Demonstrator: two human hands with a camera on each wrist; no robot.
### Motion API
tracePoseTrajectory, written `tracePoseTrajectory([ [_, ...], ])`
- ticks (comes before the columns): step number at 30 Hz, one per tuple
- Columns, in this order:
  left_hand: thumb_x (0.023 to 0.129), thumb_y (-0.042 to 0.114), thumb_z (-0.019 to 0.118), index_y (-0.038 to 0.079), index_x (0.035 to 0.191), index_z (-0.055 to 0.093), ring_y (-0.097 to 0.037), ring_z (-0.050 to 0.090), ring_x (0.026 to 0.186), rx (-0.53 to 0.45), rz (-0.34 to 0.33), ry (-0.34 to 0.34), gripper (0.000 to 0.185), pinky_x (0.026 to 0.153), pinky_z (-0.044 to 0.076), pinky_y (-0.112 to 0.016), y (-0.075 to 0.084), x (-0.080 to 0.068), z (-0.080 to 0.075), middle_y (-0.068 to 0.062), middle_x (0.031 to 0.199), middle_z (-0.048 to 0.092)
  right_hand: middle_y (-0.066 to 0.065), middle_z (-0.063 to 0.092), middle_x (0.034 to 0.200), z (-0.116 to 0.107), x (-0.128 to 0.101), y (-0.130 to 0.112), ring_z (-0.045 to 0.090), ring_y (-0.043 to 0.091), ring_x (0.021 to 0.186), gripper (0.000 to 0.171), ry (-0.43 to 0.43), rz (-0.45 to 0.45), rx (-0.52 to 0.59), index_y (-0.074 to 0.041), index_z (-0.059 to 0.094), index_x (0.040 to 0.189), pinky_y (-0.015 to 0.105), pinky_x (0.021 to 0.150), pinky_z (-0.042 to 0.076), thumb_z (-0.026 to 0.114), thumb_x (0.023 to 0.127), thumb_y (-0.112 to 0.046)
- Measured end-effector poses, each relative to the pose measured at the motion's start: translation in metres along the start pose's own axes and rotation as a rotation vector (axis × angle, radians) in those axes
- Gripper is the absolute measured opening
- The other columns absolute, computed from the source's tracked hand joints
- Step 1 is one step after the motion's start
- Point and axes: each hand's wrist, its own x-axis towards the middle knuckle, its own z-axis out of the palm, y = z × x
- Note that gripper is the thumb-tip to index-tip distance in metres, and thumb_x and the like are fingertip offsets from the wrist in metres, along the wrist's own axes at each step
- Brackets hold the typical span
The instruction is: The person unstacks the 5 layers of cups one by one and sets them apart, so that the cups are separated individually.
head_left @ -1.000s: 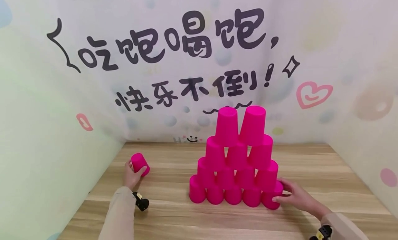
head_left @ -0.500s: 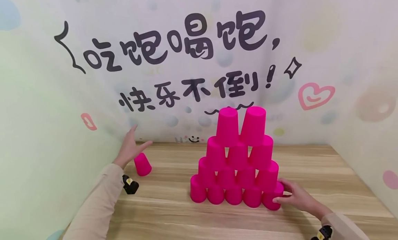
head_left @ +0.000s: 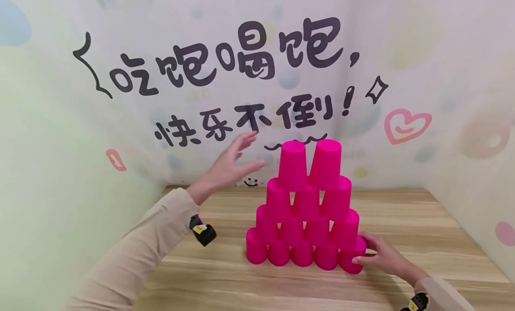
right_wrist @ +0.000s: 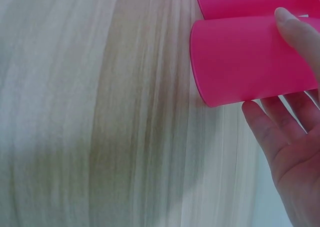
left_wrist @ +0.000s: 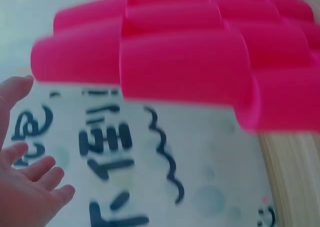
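Pink cups stand upside down in a stepped pyramid, with two cups side by side on top; the left one is the top left cup (head_left: 292,165) and the other the top right cup (head_left: 326,164). My left hand (head_left: 231,165) is in the air to the left of these, fingers spread and apart from the stack. The left wrist view shows that hand (left_wrist: 35,187) holding nothing beside the tilted-looking rows. At the bottom right, my right hand (head_left: 384,256) holds the end pink cup (head_left: 351,261), thumb on its front and fingers along its outer side, as the right wrist view shows on the cup (right_wrist: 240,62).
The pyramid stands on a wood-grain table (head_left: 225,275). A printed cloth backdrop (head_left: 201,15) with dark lettering hangs behind and at both sides. The left sleeve (head_left: 137,248) covers the table's left part, where the lone cup stood earlier.
My left hand has let go of the lone pink cup at the left, lifted, and moved right to beside the pyramid's top. My right hand has stayed on the end cup.
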Motion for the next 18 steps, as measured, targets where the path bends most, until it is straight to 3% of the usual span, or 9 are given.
tracePoseTrajectory([
  [4, 0.080, 0.029, 0.064, 0.021, 0.135, 0.030, -0.012, 0.034, 0.122, -0.091, -0.007, -0.035, 0.065, 0.100, 0.028, -0.036, 0.021, 0.008, 0.023, 0.003, 0.133, 0.038, 0.020, 0.056, 0.106, -0.001, 0.000, -0.001, 0.054, 0.001, 0.089, 0.059, -0.001, 0.005, 0.010, 0.010, 0.043, 0.120, 0.026, 0.070, 0.052, 0.071, 0.074, -0.015],
  [7, 0.078, 0.029, 0.065, 0.021, 0.135, 0.030, -0.012, 0.036, 0.119, -0.136, -0.038, -0.036, 0.067, 0.099, 0.031, -0.037, 0.027, 0.010, 0.036, 0.004, 0.131, 0.040, 0.020, 0.055, 0.106, 0.000, 0.000, -0.002, 0.055, 0.001, 0.089, 0.059, -0.008, 0.005, 0.028, 0.009, 0.043, 0.122, 0.027, 0.070, 0.052, 0.070, 0.075, -0.015],
  [13, 0.076, 0.025, 0.068, 0.018, 0.135, 0.029, -0.015, 0.042, 0.111, -0.183, -0.082, -0.039, 0.071, 0.092, 0.039, -0.036, 0.025, 0.011, 0.054, 0.000, 0.122, 0.043, 0.020, 0.055, 0.106, 0.001, 0.000, -0.003, 0.055, 0.002, 0.089, 0.058, -0.019, 0.002, 0.038, 0.008, 0.043, 0.121, 0.029, 0.070, 0.052, 0.070, 0.075, -0.015],
  [18, 0.076, 0.021, 0.068, 0.014, 0.131, 0.032, -0.018, 0.048, 0.104, -0.229, -0.065, -0.043, 0.066, 0.084, 0.045, -0.031, 0.018, 0.012, 0.063, -0.003, 0.116, 0.047, 0.018, 0.057, 0.104, 0.000, 0.000, -0.003, 0.054, 0.001, 0.089, 0.057, -0.007, -0.017, 0.014, 0.009, 0.044, 0.120, 0.026, 0.070, 0.051, 0.070, 0.075, -0.014],
])
